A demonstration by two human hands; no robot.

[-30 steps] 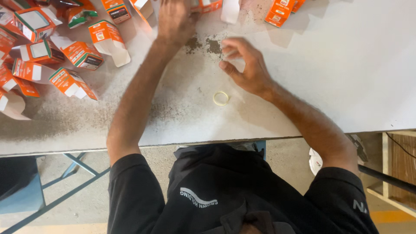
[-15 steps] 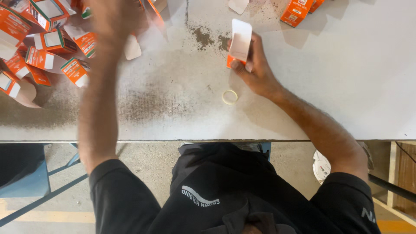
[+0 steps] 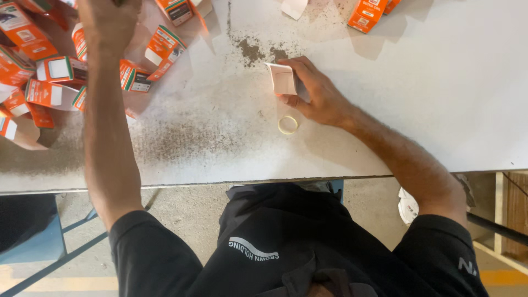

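Observation:
My right hand (image 3: 322,96) is shut on a small open carton (image 3: 282,80) whose pale inside faces up, held on the white table (image 3: 440,99). A small cream ring (image 3: 287,125) lies on the table just below that hand, apart from it. My left hand (image 3: 107,22) reaches far up over a pile of orange-and-white cartons (image 3: 52,77) at the upper left. Its fingers are hidden at the frame's top edge, so its hold is unclear.
More orange cartons (image 3: 366,14) and a white flap (image 3: 294,6) lie along the far edge. Dark grime (image 3: 250,50) stains the tabletop. A blue frame (image 3: 33,245) stands under the table at the lower left. A wooden piece (image 3: 514,203) is at the right.
My left arm swung leftward from the table's middle to the carton pile. My right hand picked up a carton and brought it down near the ring.

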